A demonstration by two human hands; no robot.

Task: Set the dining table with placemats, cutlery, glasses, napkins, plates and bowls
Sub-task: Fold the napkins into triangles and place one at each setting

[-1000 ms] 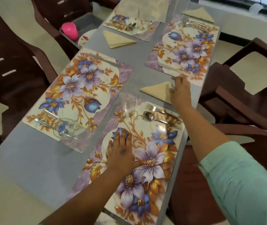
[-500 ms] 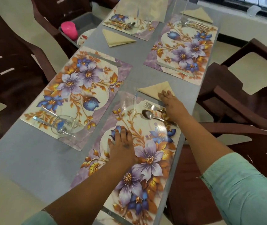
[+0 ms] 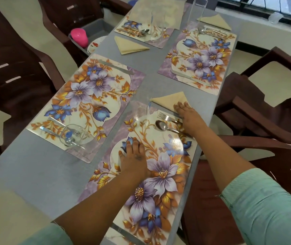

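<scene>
Four floral placemats lie on the grey table (image 3: 35, 174). On the nearest placemat (image 3: 159, 174) my left hand (image 3: 134, 156) presses flat with straight fingers. My right hand (image 3: 188, 115) rests flat at this mat's far right corner, fingertips on a folded beige napkin (image 3: 169, 100). A fork (image 3: 167, 118) and a spoon (image 3: 164, 126) lie just left of that hand, and a clear tall glass (image 3: 142, 114) stands beside them. The left placemat (image 3: 88, 96) carries a glass (image 3: 72, 136), cutlery and a knife. The far right placemat (image 3: 199, 59) has a knife and cutlery.
Brown plastic chairs (image 3: 265, 112) surround the table. A grey tub (image 3: 95, 30) on the far left chair holds a pink cup (image 3: 79, 37) and a plate. A second beige napkin (image 3: 128, 45) and a tall glass (image 3: 197, 11) stand further back, a third napkin (image 3: 215, 22) at the far corner.
My right hand drew back from the far right placemat to the near mat's corner, then slid slightly onto the napkin. My left hand stayed pressed on the near placemat.
</scene>
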